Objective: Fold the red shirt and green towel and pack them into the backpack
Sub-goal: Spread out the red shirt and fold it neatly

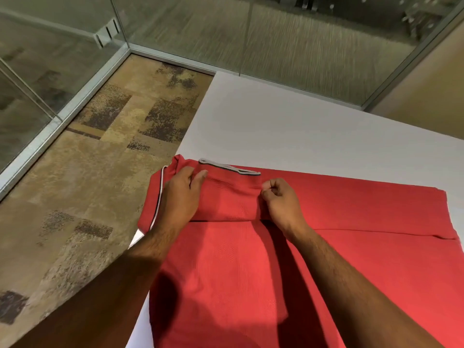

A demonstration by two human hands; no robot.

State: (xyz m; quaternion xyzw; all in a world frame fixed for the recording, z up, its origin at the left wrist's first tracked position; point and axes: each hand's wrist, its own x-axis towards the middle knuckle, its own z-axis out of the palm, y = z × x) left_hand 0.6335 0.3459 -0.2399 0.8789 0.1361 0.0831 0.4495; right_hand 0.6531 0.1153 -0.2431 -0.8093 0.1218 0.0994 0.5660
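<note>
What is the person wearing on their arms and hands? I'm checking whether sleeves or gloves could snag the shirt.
Nothing shows: the left hand and right hand are bare, with no gloves, rings or watch, and both forearms are uncovered to the frame's edge. No sleeve is in view.

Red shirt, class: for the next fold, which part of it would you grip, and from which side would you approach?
Probably grip the red shirt at the two ends of its folded-over sleeve flap, reaching in from the near side. The left hand rests there flat, and the right hand pinches the other end; the flap's straight edges suit pinching.
</note>
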